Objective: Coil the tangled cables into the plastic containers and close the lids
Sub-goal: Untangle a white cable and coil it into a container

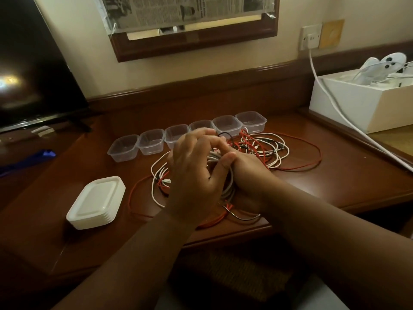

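Observation:
A tangle of red, white and black cables (263, 148) lies on the wooden desk (335, 175). Both hands work at its middle. My left hand (192, 175) is over the pile, fingers spread and curled around a white coil (226, 189). Beside it, my right hand (245, 173) grips the same white coil, thumb on top. Several clear plastic containers (152, 142) stand open in a row behind the cables. To the front left sits a stack of white lids (96, 203).
A dark TV screen (33, 70) stands at the left. A white box (357, 104) with items sits on a raised ledge at the right, with a white power cord (330, 97) running from a wall socket. A blue object (42, 154) lies at far left.

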Tool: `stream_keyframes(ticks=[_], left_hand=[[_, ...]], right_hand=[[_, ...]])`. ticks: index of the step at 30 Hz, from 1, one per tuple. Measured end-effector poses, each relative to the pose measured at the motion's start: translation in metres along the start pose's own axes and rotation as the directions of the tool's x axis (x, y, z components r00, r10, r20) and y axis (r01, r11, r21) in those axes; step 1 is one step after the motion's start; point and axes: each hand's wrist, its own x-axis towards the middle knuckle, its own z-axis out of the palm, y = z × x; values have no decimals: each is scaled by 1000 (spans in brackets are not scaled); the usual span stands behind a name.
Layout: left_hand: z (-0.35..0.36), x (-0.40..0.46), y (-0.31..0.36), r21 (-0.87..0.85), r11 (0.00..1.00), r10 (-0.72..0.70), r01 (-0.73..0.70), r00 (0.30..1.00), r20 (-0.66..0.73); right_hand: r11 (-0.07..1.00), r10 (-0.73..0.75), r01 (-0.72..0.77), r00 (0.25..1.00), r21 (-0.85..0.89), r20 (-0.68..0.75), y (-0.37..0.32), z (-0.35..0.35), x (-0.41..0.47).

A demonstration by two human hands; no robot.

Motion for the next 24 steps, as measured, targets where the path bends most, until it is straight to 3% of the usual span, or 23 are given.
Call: stream_keyframes(ticks=[4, 8, 13, 16, 20, 24], left_hand=[[3, -1, -3, -66, 995, -70, 74, 996, 62], [5, -2, -4, -40, 998, -49, 49, 999, 0], [6, 2, -14, -47, 994, -90, 94, 992, 84], [3, 8, -18, -84, 992, -87, 96, 991, 97], [-5, 14, -19, -110, 994, -1, 16, 991, 131], [-14, 17, -22, -30, 994, 111, -108, 977, 181]], right_hand=[[998, 20, -26, 994, 53, 105, 0, -4, 5], [1000, -1, 2, 993, -10, 117, 1, -9, 3], [974, -102, 80, 990, -212, -98, 2, -9, 4], [944, -138, 104, 986, -314, -89, -1, -11, 7], [902, -100, 84, 995, -424, -18, -13, -16, 4], [823, -40, 92, 994, -561, 106, -27, -20, 0]])
